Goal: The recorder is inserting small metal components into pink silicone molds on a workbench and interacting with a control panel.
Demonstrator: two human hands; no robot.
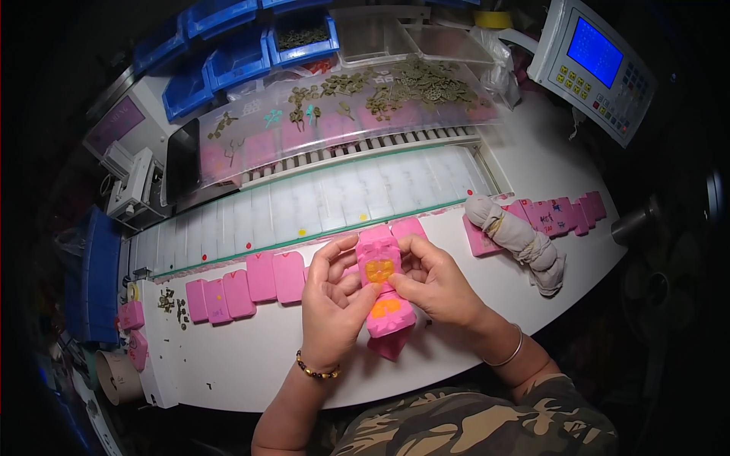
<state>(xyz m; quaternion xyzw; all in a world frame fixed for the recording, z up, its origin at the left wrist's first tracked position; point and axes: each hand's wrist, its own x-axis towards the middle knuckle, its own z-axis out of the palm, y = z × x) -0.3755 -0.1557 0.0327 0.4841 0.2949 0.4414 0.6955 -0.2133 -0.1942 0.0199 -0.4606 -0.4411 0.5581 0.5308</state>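
A pink rubber mold [378,247] is spread apart between my two hands above the front of the white table. Its upper and lower parts fold back from each other, and orange wax pieces [379,271] sit in the hollows of both. My left hand [331,285] grips the left side, with fingers curled behind and thumb near the fold. From the right, my right hand [435,280] holds the same mold, its thumb pressed close to the orange piece. A pointed pink flap hangs underneath. The fingertips behind the mold are hidden.
Pink mold blocks [261,277] line the table at left, more [559,216] at right beside a rolled cloth bundle [517,243]. Behind are a glass-edged white strip [319,201], a clear sheet [266,156] bearing olive pieces, blue bins [237,59] and a control panel [595,53].
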